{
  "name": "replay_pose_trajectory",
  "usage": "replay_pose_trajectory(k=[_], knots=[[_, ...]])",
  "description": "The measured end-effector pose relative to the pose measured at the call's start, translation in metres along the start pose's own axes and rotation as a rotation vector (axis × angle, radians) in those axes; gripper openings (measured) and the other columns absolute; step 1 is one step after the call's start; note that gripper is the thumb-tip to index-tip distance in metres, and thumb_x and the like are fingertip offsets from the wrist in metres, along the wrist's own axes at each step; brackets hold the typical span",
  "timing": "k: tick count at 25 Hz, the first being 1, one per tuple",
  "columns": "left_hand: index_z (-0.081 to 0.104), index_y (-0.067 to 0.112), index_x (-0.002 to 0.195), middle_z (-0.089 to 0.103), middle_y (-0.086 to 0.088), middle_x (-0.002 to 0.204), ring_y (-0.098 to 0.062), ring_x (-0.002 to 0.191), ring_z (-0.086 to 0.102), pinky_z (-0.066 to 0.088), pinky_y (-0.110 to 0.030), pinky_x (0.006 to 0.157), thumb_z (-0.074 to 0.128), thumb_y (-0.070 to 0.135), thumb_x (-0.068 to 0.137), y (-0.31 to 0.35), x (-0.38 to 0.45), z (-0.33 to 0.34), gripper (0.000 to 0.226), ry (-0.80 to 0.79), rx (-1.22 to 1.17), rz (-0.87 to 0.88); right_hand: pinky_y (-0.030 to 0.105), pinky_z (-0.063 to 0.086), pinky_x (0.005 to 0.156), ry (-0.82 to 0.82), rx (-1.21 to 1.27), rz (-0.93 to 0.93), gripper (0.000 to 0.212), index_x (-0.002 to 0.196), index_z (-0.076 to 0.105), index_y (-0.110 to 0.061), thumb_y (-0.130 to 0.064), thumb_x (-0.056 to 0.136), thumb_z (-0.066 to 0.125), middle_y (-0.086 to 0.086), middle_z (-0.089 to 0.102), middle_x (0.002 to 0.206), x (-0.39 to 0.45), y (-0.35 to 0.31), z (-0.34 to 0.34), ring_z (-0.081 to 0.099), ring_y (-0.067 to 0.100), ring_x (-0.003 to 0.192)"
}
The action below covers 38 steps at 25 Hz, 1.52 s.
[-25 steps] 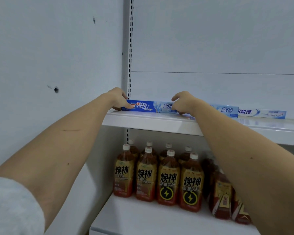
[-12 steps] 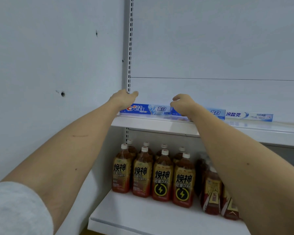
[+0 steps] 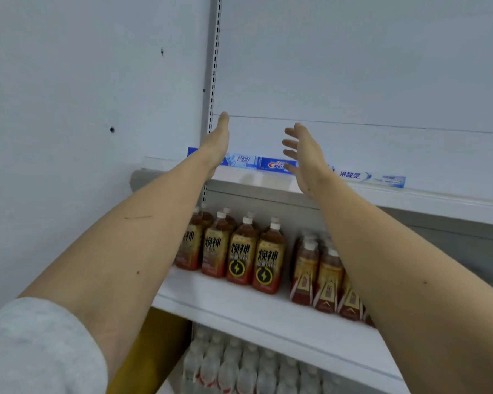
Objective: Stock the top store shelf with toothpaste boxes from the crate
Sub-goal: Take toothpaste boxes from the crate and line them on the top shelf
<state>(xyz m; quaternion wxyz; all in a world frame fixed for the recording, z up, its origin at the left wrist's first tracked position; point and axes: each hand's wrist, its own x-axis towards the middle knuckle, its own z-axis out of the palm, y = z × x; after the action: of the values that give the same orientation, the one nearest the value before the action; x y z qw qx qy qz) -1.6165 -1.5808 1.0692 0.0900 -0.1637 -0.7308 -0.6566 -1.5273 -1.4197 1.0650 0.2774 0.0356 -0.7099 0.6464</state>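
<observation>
Blue and white toothpaste boxes lie end to end along the back of the top shelf (image 3: 382, 196). The leftmost toothpaste box (image 3: 241, 160) shows between my hands, a second box (image 3: 275, 164) sits right of it, and a paler third box (image 3: 370, 177) lies further right. My left hand (image 3: 215, 145) is raised in front of the leftmost box with straight fingers, holding nothing. My right hand (image 3: 303, 155) is lifted with fingers spread, also empty. The crate is out of view.
Brown drink bottles (image 3: 239, 251) stand in rows on the shelf below, red-labelled ones (image 3: 325, 277) to their right. Clear water bottles (image 3: 234, 365) fill the lower shelf. A perforated upright (image 3: 212, 66) runs up the wall at the shelf's left end. Something yellow (image 3: 151, 351) shows under my left arm.
Both hands have let go of the toothpaste box and lifted off it, fingers now straightened. The view has tilted down, showing the water bottles.
</observation>
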Motion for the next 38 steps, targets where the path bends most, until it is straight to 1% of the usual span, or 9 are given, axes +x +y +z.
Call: replay_pose_trajectory(k=[3, 6, 10, 14, 21, 25, 29, 32, 38], knots=[[0.037, 0.021, 0.149, 0.038, -0.005, 0.153, -0.022, 0.142, 0.031, 0.017, -0.041, 0.116, 0.013, 0.062, 0.099, -0.005, -0.057, 0.017, 0.069, 0.006, 0.005, 0.045, 0.043, 0.038, 0.108, -0.038, 0.075, 0.005, 0.049, 0.14, 0.049, -0.02, -0.046, 0.103, 0.031, 0.005, 0.05, 0.141, -0.042, 0.008, -0.014, 0.046, 0.023, 0.129], [0.044, 0.022, 0.144, 0.053, -0.004, 0.137, -0.02, 0.13, 0.041, 0.023, -0.04, 0.111, 0.012, 0.059, 0.101, -0.026, -0.108, 0.035, 0.066, 0.052, -0.04, 0.016, 0.046, 0.034, 0.111, -0.066, 0.096, 0.051, 0.05, 0.14, 0.05, -0.021, -0.048, 0.103, 0.028, 0.005, 0.049, 0.143, -0.085, 0.036, -0.022, 0.044, 0.024, 0.132], [0.047, 0.029, 0.143, 0.041, -0.005, 0.151, -0.023, 0.138, 0.037, 0.022, -0.044, 0.114, 0.015, 0.069, 0.094, -0.075, -0.162, 0.048, 0.071, 0.049, -0.047, -0.096, 0.043, 0.031, 0.112, -0.098, 0.123, 0.162, 0.047, 0.137, 0.052, -0.024, -0.048, 0.103, 0.029, -0.001, 0.052, 0.135, -0.142, 0.09, -0.027, 0.043, 0.021, 0.132], [0.044, 0.028, 0.145, 0.038, -0.004, 0.154, -0.022, 0.142, 0.03, 0.018, -0.045, 0.115, 0.015, 0.065, 0.098, -0.14, -0.209, 0.059, 0.066, 0.001, -0.015, -0.244, 0.047, 0.026, 0.116, -0.129, 0.103, 0.32, 0.052, 0.145, 0.044, -0.027, -0.052, 0.102, 0.029, -0.001, 0.041, 0.151, -0.191, 0.153, -0.037, 0.033, 0.021, 0.142], [0.032, 0.026, 0.152, 0.03, -0.002, 0.158, -0.022, 0.146, 0.025, 0.014, -0.045, 0.117, 0.013, 0.062, 0.099, -0.299, -0.292, 0.091, 0.067, -0.175, -0.018, -0.569, 0.049, 0.023, 0.117, -0.095, 0.037, 0.64, 0.059, 0.15, 0.037, -0.03, -0.06, 0.099, 0.03, -0.004, 0.035, 0.156, -0.287, 0.291, -0.052, 0.031, 0.019, 0.143], [0.033, 0.026, 0.151, 0.036, -0.003, 0.155, -0.024, 0.144, 0.028, 0.016, -0.047, 0.116, 0.015, 0.062, 0.099, -0.403, -0.35, 0.115, 0.066, -0.277, 0.028, -0.799, 0.047, 0.024, 0.116, -0.044, -0.012, 0.87, 0.058, 0.15, 0.036, -0.026, -0.056, 0.101, 0.027, -0.003, 0.036, 0.155, -0.36, 0.376, -0.069, 0.032, 0.02, 0.143], [0.045, 0.022, 0.144, 0.047, -0.006, 0.146, -0.026, 0.135, 0.043, 0.032, -0.044, 0.112, 0.02, 0.063, 0.099, -0.499, -0.415, 0.131, 0.066, -0.321, 0.008, -0.983, 0.043, 0.022, 0.116, 0.044, 0.009, 1.076, 0.062, 0.153, 0.032, -0.024, -0.056, 0.101, 0.03, -0.001, 0.031, 0.158, -0.438, 0.452, -0.09, 0.029, 0.021, 0.145], [0.052, 0.024, 0.136, 0.058, -0.002, 0.132, -0.023, 0.12, 0.054, 0.041, -0.043, 0.105, 0.027, 0.077, 0.088, -0.564, -0.469, 0.15, 0.076, -0.328, 0.016, -1.159, 0.045, 0.024, 0.118, 0.09, 0.044, 1.198, 0.061, 0.153, 0.032, -0.023, -0.055, 0.101, 0.033, 0.0, 0.031, 0.158, -0.485, 0.493, -0.109, 0.03, 0.022, 0.144], [0.04, 0.018, 0.148, 0.041, -0.003, 0.15, -0.021, 0.14, 0.034, 0.017, -0.046, 0.115, 0.023, 0.051, 0.104, -0.668, -0.553, 0.221, 0.057, -0.444, 0.051, -1.325, 0.042, 0.024, 0.114, 0.079, 0.061, 1.497, 0.058, 0.152, 0.034, -0.018, -0.048, 0.103, 0.035, 0.002, 0.032, 0.158, -0.573, 0.617, -0.145, 0.03, 0.023, 0.145]])
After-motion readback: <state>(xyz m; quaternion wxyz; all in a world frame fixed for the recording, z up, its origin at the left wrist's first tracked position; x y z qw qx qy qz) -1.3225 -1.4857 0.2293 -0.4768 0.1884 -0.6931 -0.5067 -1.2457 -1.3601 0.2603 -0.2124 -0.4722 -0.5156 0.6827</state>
